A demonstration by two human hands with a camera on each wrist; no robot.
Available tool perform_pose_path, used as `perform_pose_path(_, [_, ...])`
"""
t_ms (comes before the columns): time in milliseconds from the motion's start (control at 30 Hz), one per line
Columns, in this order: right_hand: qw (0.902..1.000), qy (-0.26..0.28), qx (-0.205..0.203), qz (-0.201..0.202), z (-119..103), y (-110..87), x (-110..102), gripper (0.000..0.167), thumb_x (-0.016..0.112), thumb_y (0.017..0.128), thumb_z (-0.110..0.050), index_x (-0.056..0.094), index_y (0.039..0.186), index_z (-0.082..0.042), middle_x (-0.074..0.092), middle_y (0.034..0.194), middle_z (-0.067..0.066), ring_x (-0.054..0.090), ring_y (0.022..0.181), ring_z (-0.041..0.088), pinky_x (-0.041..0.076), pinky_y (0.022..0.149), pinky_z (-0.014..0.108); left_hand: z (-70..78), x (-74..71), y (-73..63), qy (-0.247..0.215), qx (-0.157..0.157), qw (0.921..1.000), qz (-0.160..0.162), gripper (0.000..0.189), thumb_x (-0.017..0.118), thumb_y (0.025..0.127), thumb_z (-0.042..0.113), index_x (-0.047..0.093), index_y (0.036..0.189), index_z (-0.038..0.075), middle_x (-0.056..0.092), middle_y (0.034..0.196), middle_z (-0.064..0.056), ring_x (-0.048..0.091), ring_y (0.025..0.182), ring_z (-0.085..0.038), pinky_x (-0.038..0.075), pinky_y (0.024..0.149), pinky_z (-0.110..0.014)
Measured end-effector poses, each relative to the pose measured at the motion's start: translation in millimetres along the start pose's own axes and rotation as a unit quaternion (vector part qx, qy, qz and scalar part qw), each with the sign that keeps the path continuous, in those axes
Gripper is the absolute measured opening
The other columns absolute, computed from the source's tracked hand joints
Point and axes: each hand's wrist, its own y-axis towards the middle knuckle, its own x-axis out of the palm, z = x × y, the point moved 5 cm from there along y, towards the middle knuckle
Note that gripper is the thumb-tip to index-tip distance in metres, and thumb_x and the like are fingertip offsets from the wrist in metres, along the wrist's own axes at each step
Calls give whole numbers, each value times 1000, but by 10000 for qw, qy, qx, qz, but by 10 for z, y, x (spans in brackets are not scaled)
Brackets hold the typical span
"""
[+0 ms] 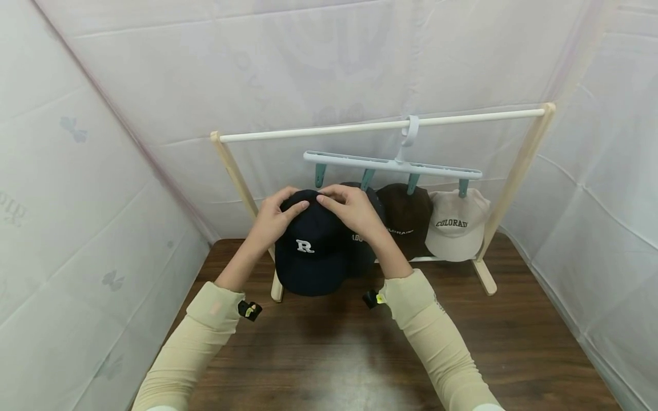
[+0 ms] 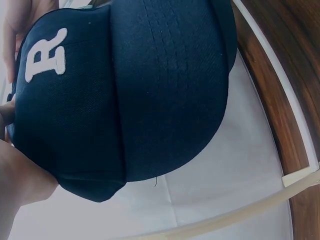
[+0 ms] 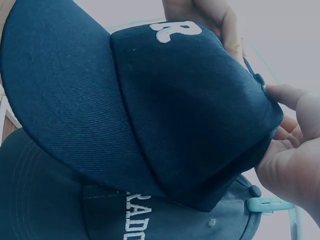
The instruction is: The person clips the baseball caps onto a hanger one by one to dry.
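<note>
A navy baseball cap (image 1: 311, 271) with a white letter R faces forward, brim down, held at the crown by both hands. My left hand (image 1: 271, 221) grips the crown's left side, thumb on its front. My right hand (image 1: 354, 210) pinches the top near the button; in the right wrist view its thumb lies beside the button of the cap (image 3: 200, 110). Just above the crown hangs a green clip (image 1: 320, 175), the leftmost on a pale blue hanger (image 1: 360, 162). Partly hidden behind the navy cap is a dark grey cap (image 3: 110, 212), with a clip (image 3: 270, 204) at its top.
A brown cap (image 1: 406, 208) and a cream cap (image 1: 456, 228) hang from the hanger's right-hand clips. The hanger hooks over a white rail (image 1: 319, 132) of a wooden-legged rack, which stands on a dark wood table (image 1: 329, 354). Pale cloth walls (image 1: 154, 68) surround it.
</note>
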Motion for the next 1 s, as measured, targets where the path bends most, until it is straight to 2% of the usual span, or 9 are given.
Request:
perform_pose_path(167, [9998, 167, -133, 54, -12, 12, -16, 33, 61, 104, -36, 70, 129, -16, 68, 127, 1, 64, 116, 18, 52, 97, 41, -1, -19, -3, 2, -58, 10000, 2, 24, 65, 102, 21, 69, 120, 6, 69, 115, -14, 64, 99, -27, 51, 83, -40])
perform_pose_path(300, [9987, 335, -205, 334, -37, 37, -34, 34, 60, 105, -33, 66, 132, -14, 68, 128, 1, 63, 119, 17, 50, 102, 38, 0, -42, -2, -89, -72, 9999, 46, 24, 66, 101, 21, 69, 121, 7, 69, 118, -13, 65, 102, -27, 50, 86, -40])
perform_pose_path(400, [9957, 703, -69, 600, -44, 65, -40, 33, 59, 106, -24, 63, 135, -10, 67, 128, 5, 66, 115, 18, 51, 100, 34, -3, -62, -12, -102, -35, 9999, 100, 25, 67, 101, 26, 70, 119, 9, 70, 116, -10, 65, 101, -24, 50, 85, -36])
perform_pose_path(533, [9862, 1417, 265, 812, -28, 80, -35, 36, 56, 106, -13, 55, 141, -3, 62, 134, 12, 67, 113, 22, 54, 95, 29, -12, -83, -36, -71, -17, 9998, 161, 26, 68, 100, 29, 71, 118, 9, 70, 115, -10, 65, 97, -22, 51, 82, -33])
perform_pose_path(733, [9691, 2305, 445, 751, -9, 120, -16, 49, 53, 105, -7, 40, 152, 2, 46, 152, 19, 55, 132, 28, 49, 103, 29, -28, -93, -64, 3, -33, 9998, 218, 25, 68, 99, 26, 71, 118, 8, 71, 112, -11, 65, 94, -21, 51, 79, -27])
perform_pose_path(833, [9654, 2461, 502, 702, -17, 167, -13, 54, 52, 105, -8, 35, 155, 1, 41, 157, 18, 49, 139, 26, 45, 107, 28, -35, -97, -64, -54, -27, 9997, 250, 24, 69, 99, 23, 71, 118, 8, 72, 111, -12, 65, 92, -22, 50, 78, -25])
perform_pose_path(1000, [9572, 2684, 862, 649, -6, 280, 15, 56, 53, 105, -10, 32, 156, 0, 40, 158, 15, 45, 142, 24, 43, 108, 28, -35, -105, -58, -72, -24, 9996, 264, 24, 69, 99, 22, 71, 118, 8, 72, 112, -12, 65, 93, -22, 50, 78, -25])
